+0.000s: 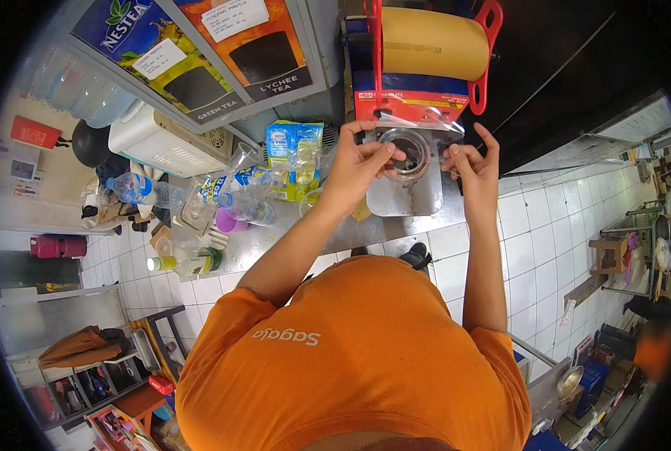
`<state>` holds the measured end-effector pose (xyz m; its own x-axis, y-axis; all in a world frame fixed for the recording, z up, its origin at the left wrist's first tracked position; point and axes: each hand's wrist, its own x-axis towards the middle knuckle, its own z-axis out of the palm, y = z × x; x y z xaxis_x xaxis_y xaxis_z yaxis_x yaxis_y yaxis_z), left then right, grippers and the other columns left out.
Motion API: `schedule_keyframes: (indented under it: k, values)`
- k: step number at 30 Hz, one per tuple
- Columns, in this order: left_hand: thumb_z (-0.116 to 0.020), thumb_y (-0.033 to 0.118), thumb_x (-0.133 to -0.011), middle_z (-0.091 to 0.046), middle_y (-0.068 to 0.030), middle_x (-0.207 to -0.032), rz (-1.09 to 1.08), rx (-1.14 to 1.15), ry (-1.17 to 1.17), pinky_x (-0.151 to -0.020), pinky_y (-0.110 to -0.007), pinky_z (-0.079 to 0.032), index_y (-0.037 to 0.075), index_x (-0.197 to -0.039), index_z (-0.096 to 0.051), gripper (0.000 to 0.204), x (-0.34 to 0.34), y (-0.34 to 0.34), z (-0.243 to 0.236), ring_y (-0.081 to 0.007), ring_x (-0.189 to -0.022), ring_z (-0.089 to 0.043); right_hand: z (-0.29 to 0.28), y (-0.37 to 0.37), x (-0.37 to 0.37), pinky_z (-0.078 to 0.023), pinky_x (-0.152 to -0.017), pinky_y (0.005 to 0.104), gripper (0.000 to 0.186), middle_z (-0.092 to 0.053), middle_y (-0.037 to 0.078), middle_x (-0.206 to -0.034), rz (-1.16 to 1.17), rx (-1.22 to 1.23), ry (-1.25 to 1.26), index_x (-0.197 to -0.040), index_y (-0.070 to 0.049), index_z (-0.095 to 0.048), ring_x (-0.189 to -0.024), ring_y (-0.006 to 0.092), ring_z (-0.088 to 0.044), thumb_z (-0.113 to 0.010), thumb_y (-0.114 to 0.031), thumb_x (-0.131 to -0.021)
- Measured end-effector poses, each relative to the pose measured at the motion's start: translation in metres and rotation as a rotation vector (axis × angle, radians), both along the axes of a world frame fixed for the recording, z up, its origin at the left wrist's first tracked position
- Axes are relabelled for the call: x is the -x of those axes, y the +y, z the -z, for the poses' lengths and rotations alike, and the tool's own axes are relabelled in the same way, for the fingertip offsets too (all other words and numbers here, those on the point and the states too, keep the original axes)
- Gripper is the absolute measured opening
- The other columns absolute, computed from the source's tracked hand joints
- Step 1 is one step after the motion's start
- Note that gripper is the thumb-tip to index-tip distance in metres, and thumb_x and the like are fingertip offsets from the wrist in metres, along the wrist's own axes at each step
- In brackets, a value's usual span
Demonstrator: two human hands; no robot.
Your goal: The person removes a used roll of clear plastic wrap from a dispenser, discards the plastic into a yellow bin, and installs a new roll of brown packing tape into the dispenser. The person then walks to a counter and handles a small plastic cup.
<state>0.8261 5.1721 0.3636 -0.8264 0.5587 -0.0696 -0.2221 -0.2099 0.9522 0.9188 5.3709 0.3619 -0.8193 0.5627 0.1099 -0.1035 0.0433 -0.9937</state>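
A round clear cup sits in the metal plate of a cup sealing machine, seen from above. Clear plastic film comes down from the machine's front over the far side of the cup. My left hand is at the cup's left rim, thumb and finger pinched together; what lies between them is too small to make out. Just right of the cup, my right hand has thumb and finger closed at what looks like the film's edge, with other fingers raised.
A large film roll sits between red holders on the machine. Left along the metal counter lie plastic bottles, a purple cup and a blue-yellow packet. A drink dispenser stands behind. White floor tiles lie to the right.
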Motion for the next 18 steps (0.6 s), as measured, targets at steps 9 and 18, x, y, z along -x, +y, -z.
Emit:
schedule_keyframes:
  k: [9,18]
  values:
    - [-0.065,-0.003,-0.089,-0.066,-0.0162,-0.11,-0.268,0.257,1.039,-0.075,-0.032,-0.049,0.003,-0.13,-0.042,0.047,-0.011,-0.019,-0.034,-0.0213,-0.09,-0.064,0.001,0.002,0.004,-0.051,-0.069,0.0234,0.034,-0.072,0.009,-0.099,-0.04,0.488,0.136,-0.129,-0.003,-0.055,-0.08,0.0142,-0.069,-0.065,-0.012,-0.097]
    - [-0.053,0.008,-0.093,-0.062,-0.0161,-0.096,-0.111,0.345,1.825,-0.083,-0.042,-0.048,0.002,-0.115,-0.06,0.025,0.058,0.018,-0.207,-0.0314,-0.093,-0.063,-0.013,-0.029,0.035,-0.036,-0.116,0.0494,0.067,-0.032,0.012,-0.161,-0.539,1.082,0.587,-0.152,0.001,-0.03,-0.145,0.0359,-0.036,-0.046,-0.022,-0.092]
